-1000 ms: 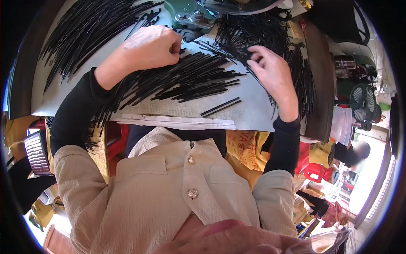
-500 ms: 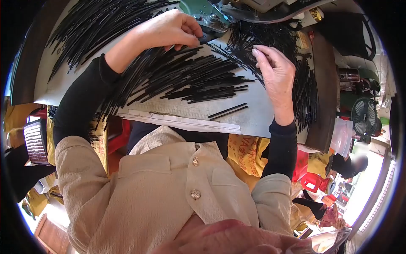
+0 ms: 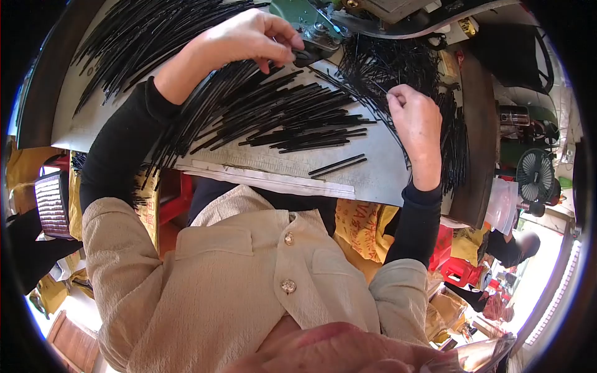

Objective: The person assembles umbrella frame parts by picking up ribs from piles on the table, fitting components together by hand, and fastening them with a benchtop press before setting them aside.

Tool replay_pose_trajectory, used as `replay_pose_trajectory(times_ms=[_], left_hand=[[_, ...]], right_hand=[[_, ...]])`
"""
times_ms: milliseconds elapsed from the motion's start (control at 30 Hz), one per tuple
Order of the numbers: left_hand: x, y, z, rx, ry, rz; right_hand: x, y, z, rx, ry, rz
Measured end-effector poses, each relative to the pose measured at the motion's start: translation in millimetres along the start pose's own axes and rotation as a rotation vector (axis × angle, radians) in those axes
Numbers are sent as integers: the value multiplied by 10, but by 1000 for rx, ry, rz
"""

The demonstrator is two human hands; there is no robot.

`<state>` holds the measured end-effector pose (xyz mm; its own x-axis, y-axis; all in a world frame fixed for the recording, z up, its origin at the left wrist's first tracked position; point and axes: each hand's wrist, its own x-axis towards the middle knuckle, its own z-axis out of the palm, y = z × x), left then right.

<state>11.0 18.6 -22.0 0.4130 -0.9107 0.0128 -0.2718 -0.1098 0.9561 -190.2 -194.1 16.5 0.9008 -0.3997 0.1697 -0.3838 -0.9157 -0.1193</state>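
My left hand is at the top middle, beside the metal foot of a green machine. Its thumb and fingers are bent together; whatever lies between them is hidden. My right hand hovers at the right edge of a dark tangle of thin black strips, fingertips pinched on something too small to make out. Between the hands, a row of narrow black strips fans across the pale worktop. Two loose black strips lie near the front edge.
More black strips are heaped at the upper left, and others lie along the right side. A folded white strip borders the table's front. A small fan stands at far right. Yellow bags hang below the table.
My right hand has come down and slightly right, its fingers now closer together. My left hand stays by the machine foot, shifted a little to the right.
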Motion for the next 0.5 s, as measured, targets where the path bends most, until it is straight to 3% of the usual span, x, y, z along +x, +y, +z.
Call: replay_pose_trajectory(times_ms=[100, 133, 267, 333, 367, 433, 500], left_hand=[[-60, 182, 102, 425, -49, -103], [-57, 23, 138, 598, 45, 155], [-89, 9, 189, 798, 110, 170], [-84, 53, 174, 678, 75, 87], [-79, 74, 166, 559, 41, 3], [-61, 97, 147, 432, 45, -43], [-47, 103, 114, 308, 52, -86]], right_hand=[[-8, 32, 39, -61, -125, -18], [-17, 27, 33, -22, -129, -22], [-28, -50, -24, 24, -126, -4], [-17, -80, 4, 345, -155, -55], [-5, -128, 11, 344, -152, -55], [33, -274, 25, 718, -390, 44], [66, -387, 78, 861, -429, -14]])
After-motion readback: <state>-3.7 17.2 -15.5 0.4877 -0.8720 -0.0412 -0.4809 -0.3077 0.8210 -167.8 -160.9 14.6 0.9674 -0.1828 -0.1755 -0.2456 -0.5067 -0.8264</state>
